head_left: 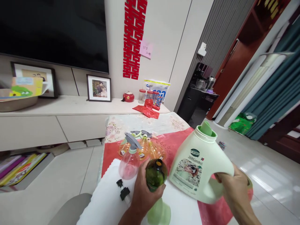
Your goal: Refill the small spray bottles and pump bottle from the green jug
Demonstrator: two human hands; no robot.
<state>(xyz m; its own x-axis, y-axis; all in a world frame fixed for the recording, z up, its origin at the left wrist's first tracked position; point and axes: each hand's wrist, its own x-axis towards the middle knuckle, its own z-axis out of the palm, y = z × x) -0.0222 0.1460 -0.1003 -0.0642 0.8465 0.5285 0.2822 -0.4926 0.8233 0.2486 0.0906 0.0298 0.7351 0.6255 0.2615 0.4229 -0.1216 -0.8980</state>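
My left hand (142, 193) is wrapped round a dark green bottle (156, 174) with an open neck, held over the white cloth (103, 200). My right hand (231, 184) grips the handle of a large pale green detergent jug (199, 165), uncapped and tilted with its spout up and to the right of the bottle. A pale green cap or funnel (159, 214) lies under my left wrist. Left of the bottle stands a pink spray bottle (129, 162) with a grey trigger head.
Orange spray bottles (147, 150) stand behind on the red tablecloth (173, 143). A black pump head (123, 191) lies on the white cloth. A low TV cabinet (70, 115) with photo frames and red jars runs along the wall. Tiled floor lies on both sides.
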